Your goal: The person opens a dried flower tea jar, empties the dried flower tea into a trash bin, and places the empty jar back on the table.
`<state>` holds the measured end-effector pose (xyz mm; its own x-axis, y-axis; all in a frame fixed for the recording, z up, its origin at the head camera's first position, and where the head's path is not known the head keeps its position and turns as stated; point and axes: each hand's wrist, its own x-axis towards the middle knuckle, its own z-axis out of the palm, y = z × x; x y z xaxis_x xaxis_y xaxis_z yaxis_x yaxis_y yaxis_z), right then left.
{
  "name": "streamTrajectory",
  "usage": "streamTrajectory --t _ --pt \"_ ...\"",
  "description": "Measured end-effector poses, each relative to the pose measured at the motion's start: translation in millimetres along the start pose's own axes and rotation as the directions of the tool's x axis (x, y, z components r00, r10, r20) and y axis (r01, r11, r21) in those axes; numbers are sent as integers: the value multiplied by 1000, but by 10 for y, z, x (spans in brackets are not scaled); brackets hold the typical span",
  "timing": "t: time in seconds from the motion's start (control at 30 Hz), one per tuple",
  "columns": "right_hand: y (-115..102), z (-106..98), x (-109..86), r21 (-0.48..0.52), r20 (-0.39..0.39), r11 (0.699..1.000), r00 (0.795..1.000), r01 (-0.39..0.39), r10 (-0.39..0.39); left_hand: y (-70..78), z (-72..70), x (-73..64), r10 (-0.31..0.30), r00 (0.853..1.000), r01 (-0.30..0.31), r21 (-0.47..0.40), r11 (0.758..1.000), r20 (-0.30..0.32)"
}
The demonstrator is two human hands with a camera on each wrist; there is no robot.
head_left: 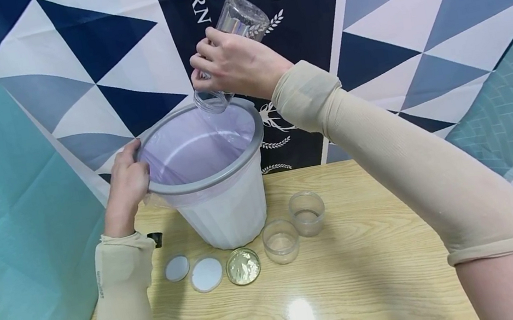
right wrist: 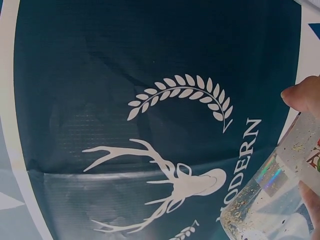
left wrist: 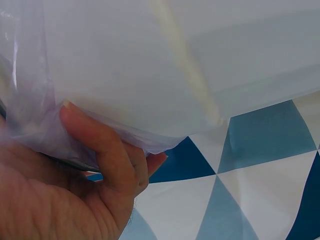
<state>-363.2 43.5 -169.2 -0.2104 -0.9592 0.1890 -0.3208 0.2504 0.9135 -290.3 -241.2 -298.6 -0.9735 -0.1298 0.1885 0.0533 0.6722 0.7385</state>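
Observation:
My right hand (head_left: 242, 62) grips a clear jar (head_left: 242, 15) in the head view, tilted with its mouth down over the trash bin (head_left: 230, 214). Small specks cling inside the jar (right wrist: 272, 200) in the right wrist view, where a label shows by the fingers. The white bin has a grey rim and a thin purple liner bag (head_left: 177, 163) spread inside it. At the bin's left side, my left hand (head_left: 127, 179) holds the rim. In the left wrist view, the fingers (left wrist: 105, 145) curl over the rim and liner (left wrist: 35, 120).
In front of the bin on the wooden table (head_left: 355, 289) lie two white discs (head_left: 206, 273) and a gold lid (head_left: 243, 266). Two clear round containers (head_left: 281, 242) stand right of them. A small black object (head_left: 155, 239) is near the left wrist. Patterned cloth (head_left: 388, 41) hangs behind.

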Motion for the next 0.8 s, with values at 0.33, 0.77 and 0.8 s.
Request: streamTrajectory --t 0.33,0.77,0.8 --pt "-46 -1 18 -86 25 996 999 24 -22 -10 10 6 1 1000 -1 -2 1000 -6" --pt "-58 3 54 -168 13 981 995 102 -101 -3 13 4 6 1000 -7 -14 1000 -11" --pt "-55 2 56 -174 12 979 994 109 -109 -4 13 3 6 1000 -7 -13 1000 -11"
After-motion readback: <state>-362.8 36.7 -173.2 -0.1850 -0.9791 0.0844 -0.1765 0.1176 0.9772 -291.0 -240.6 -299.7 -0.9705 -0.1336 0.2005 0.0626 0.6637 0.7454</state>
